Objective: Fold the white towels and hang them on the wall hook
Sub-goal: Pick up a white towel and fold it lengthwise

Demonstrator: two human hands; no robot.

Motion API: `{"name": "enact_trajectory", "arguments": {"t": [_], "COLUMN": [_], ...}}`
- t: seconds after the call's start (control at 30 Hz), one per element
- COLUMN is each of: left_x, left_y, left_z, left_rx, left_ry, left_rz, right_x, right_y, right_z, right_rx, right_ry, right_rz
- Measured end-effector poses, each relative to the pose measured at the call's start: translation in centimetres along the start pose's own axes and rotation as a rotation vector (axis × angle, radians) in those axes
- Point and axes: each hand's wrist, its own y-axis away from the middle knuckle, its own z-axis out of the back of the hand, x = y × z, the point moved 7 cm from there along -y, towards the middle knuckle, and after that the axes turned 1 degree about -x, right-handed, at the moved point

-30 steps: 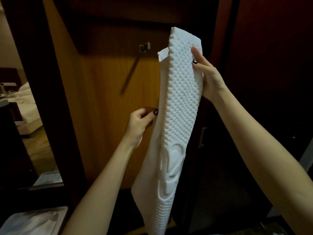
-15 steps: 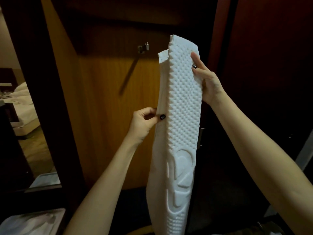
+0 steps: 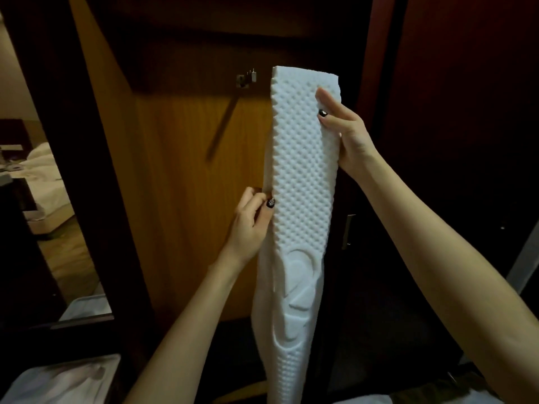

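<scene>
A long white towel with a raised waffle texture (image 3: 303, 182), folded into a narrow strip, is held upright at the centre of the frame. Its upper right edge is gripped by the right hand (image 3: 347, 135), and its left edge is pinched lower down by the left hand (image 3: 252, 223). A small metal wall hook (image 3: 247, 80) is seen on the orange wooden panel (image 3: 186, 199), just left of the towel's top.

White waffle-textured towel (image 3: 303, 182), folded narrow, hangs upright beside wall hook (image 3: 247, 79).

Dim room, wood panel (image 3: 180, 199), bed (image 3: 43, 176)
</scene>
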Motion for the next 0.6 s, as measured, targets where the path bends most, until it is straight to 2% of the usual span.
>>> {"name": "enact_trajectory", "arguments": {"t": [0.07,0.13,0.23,0.37,0.5,0.6], "left_x": [0.2,1.2,2.0,3.5,4.2,5.5], "left_y": [0.8,1.6,2.4,2.9,3.7,4.7], "left_z": [-0.7,-1.8,-2.7,-1.7,-1.7,-2.6], "left_rx": [0.043,0.083,0.012,-0.123,-0.157,-0.103], "left_ry": [-0.027,-0.149,-0.222,-0.111,-0.018,0.068], "left_rz": [0.048,0.14,0.201,0.247,0.253,0.362], "right_x": [0.0,0.1,-0.1,0.0,0.4,0.8], "right_y": [0.1,0.1,0.2,0.4,0.4,0.5], "right_z": [-0.3,-0.7,-1.0,-0.4,0.1,0.0], "right_rx": [-0.038,-0.069,-0.095,-0.134,-0.148,-0.146], "right_ry": [0.067,0.119,0.151,0.183,0.188,0.203], "right_rz": [0.035,0.069,0.078,0.071,0.047,0.049]}}
